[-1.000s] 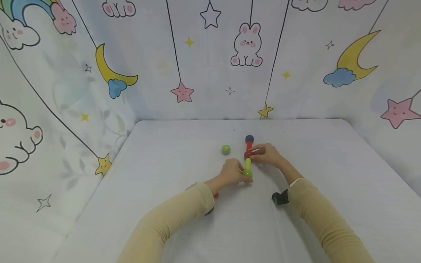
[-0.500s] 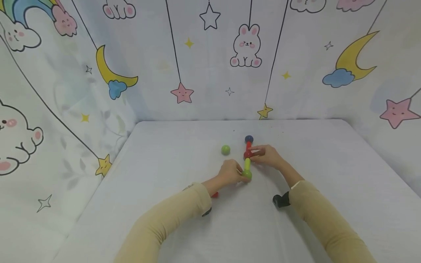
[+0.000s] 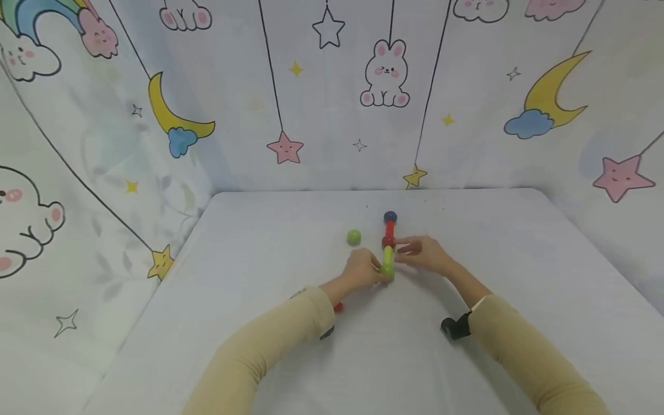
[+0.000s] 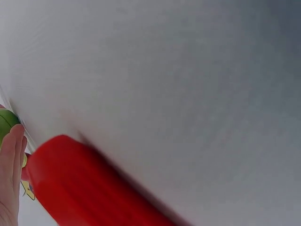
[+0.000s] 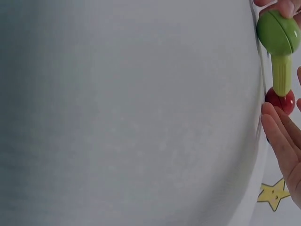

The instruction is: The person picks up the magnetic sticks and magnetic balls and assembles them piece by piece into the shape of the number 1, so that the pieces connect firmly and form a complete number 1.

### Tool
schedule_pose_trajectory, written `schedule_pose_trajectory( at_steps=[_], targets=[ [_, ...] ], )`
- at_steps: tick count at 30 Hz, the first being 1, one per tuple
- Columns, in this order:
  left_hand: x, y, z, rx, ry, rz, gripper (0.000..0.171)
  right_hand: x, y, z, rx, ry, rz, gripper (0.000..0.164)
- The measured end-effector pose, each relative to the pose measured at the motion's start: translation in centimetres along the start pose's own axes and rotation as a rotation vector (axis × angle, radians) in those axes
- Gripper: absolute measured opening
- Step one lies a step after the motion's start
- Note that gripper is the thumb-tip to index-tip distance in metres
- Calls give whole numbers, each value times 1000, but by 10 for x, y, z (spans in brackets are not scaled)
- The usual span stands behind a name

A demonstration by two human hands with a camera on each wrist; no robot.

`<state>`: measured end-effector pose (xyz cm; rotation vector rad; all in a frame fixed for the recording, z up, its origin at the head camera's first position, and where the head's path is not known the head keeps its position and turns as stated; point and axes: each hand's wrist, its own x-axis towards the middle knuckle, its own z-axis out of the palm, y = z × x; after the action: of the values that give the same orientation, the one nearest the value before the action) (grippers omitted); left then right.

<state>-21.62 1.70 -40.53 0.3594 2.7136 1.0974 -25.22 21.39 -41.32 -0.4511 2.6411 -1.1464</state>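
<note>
A straight chain of balls and rods lies on the white tabletop, pointing away from me in the head view. From the far end it runs dark blue ball (image 3: 390,217), red rod (image 3: 389,229), red ball (image 3: 388,241), yellow rod (image 5: 281,75) and green ball (image 5: 278,33). My left hand (image 3: 361,270) pinches that near green ball between thumb and fingers. On the other side, my right hand (image 3: 425,255) has its fingers extended, tips right beside the red ball and yellow rod, gripping nothing.
A loose green ball (image 3: 354,237) sits left of the chain. Under my left forearm lies a red rod (image 4: 89,183), large in the left wrist view and mostly hidden by the sleeve in the head view. A patterned cloth (image 3: 332,115) hangs behind the white table (image 3: 270,230).
My right hand has let go of the red ball and drawn slightly right and nearer. My left hand keeps its pinch on the near green ball, with the chain shifted slightly.
</note>
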Motion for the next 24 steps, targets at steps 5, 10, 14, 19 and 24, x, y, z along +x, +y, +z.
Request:
schedule_pose_trajectory(
  at_steps=[5,10,14,19,24],
  targets=[
    [3,0,-1,-14,3,-8,37,-7,-4,3,23,-17,-23,52],
    [7,1,-1,-38,0,-26,38,-11,-6,6,11,-25,-13,50],
    [9,2,-1,-32,6,-29,38,-13,-7,8,17,-32,-14,45],
    [11,3,-1,-29,22,-15,39,-13,-9,10,20,-42,-5,41],
    [14,3,-1,0,36,-8,38,-12,-10,12,-5,-26,10,37]
  ],
)
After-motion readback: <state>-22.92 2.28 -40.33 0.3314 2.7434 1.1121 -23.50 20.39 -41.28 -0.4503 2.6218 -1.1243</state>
